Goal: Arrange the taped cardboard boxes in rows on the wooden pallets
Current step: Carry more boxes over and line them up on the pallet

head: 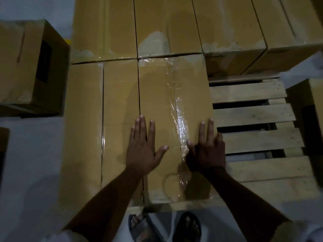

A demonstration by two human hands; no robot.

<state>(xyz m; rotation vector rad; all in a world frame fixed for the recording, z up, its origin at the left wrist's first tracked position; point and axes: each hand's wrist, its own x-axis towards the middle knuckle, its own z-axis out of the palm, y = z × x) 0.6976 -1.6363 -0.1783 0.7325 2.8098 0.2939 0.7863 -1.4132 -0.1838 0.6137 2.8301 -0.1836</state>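
A taped cardboard box [160, 95] lies on the wooden pallet [253, 119], second in the near row, with clear tape along its top seam. My left hand [144, 147] rests flat on its top, fingers straight. My right hand [207, 149] lies on the right part of the same top, fingers spread, some reaching its right edge. Another taped box [97, 119] sits tight against it on the left. A back row of several boxes [166, 27] fills the far side of the pallet.
Bare pallet slats show to the right of the near row. A loose box [33, 67] stands on the pale floor at left, another box [311, 109] at the right edge. My sandalled feet [164, 227] are at the pallet's front edge.
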